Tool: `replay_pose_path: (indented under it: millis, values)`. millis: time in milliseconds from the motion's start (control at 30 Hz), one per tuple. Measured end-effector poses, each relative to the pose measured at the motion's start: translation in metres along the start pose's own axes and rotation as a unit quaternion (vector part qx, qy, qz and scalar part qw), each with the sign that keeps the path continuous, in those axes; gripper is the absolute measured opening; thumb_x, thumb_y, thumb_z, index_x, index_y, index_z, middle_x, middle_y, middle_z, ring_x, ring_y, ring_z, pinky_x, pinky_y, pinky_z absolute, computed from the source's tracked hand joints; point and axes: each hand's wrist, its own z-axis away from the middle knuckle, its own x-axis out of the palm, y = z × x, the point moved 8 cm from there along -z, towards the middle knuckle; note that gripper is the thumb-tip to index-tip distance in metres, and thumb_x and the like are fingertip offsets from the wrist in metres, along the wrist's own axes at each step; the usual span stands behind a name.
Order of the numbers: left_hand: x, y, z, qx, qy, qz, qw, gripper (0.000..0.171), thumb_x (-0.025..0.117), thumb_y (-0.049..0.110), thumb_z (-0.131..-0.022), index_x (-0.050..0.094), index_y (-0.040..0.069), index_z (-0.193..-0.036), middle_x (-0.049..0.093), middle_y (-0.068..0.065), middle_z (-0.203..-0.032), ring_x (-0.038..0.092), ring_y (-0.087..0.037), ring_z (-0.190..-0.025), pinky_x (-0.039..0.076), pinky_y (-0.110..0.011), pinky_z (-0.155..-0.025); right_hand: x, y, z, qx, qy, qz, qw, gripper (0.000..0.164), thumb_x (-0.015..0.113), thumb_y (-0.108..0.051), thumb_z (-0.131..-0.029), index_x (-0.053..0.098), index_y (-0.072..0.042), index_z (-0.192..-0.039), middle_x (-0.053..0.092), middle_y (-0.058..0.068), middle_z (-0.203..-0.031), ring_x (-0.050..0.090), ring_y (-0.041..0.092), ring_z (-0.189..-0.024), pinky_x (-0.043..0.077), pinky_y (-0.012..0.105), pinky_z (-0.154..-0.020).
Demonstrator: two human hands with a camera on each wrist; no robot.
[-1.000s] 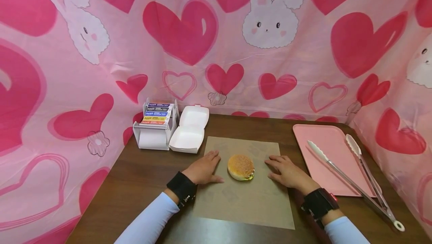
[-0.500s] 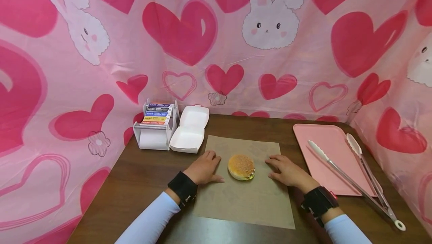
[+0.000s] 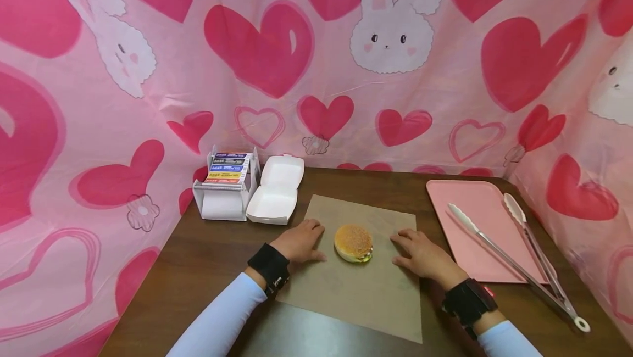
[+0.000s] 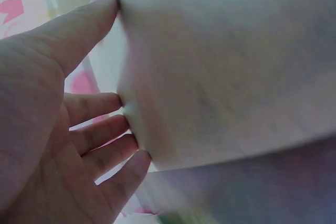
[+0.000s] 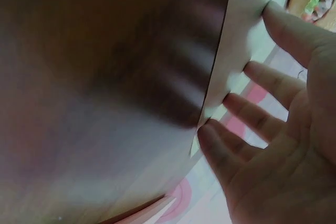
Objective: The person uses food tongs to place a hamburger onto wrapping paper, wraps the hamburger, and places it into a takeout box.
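Leftmost on my head feed, a white dispenser point(image 3: 222, 204) with stacked colour-banded labels stands at the back of a brown wooden table point(image 3: 222, 255), by a pink cloth wall printed with hearts and rabbits. Just right of it a white takeaway box point(image 3: 272, 205) lies hinged open, lid tipped back towards the cloth, its shallow base facing up; both seem set back there to leave the working area to the hands.

Next comes the person's left hand point(image 3: 299, 240), fingers extended, grasping nothing. The left wrist feed shows me its thumb and fingertips touching a sheet of brown paper point(image 3: 346, 302), near its left side. The sheet lies flat, slightly askew to the table.

The burger point(image 3: 353, 243), a seeded bun with green filling showing at its right, sits near the middle of the sheet, between the hands and touched by neither. I judge the hands flank it so the paper can be steadied without disturbing it.

The right hand point(image 3: 424, 255) mirrors the left: spread, released, fingertips on the paper close to its right edge.

Furthest right, metal tongs point(image 3: 519, 269) lie spread over a pink tray point(image 3: 494, 214), their ringed end on the table towards the person, presumably within easy reach.
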Motion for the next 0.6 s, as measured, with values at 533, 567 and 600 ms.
replay_pose_path:
  millis: [533, 567, 600]
  values:
    - [-0.008, 0.000, -0.032, 0.020, -0.061, 0.048, 0.9968, 0.075, 0.081, 0.033, -0.087, 0.049, -0.004, -0.144, 0.044, -0.020, -0.150, 0.041, -0.032, -0.141, 0.036, -0.040, -0.116, 0.012, -0.019, 0.024, 0.075, -0.031, 0.047, 0.996, 0.063, 0.072, -0.045, -0.092, 0.059, -0.004, -0.138, 0.053, 0.020, -0.133, 0.049, 0.041, -0.122, 0.053, 0.056, -0.090]
    - [-0.009, 0.000, -0.034, 0.021, -0.064, 0.047, 0.9966, 0.075, 0.081, 0.032, -0.088, 0.048, -0.004, -0.145, 0.043, -0.019, -0.151, 0.040, -0.032, -0.142, 0.035, -0.039, -0.117, 0.012, -0.020, 0.025, 0.078, -0.031, 0.046, 0.995, 0.064, 0.072, -0.046, -0.092, 0.059, -0.004, -0.138, 0.053, 0.020, -0.133, 0.049, 0.041, -0.122, 0.053, 0.056, -0.090]
    - [-0.009, 0.001, -0.037, 0.023, -0.066, 0.046, 0.9965, 0.075, 0.081, 0.031, -0.087, 0.048, -0.004, -0.145, 0.043, -0.019, -0.151, 0.040, -0.031, -0.143, 0.034, -0.039, -0.117, 0.013, -0.021, 0.027, 0.081, -0.030, 0.043, 0.995, 0.065, 0.071, -0.047, -0.092, 0.059, -0.004, -0.138, 0.053, 0.020, -0.132, 0.049, 0.041, -0.122, 0.052, 0.056, -0.090]
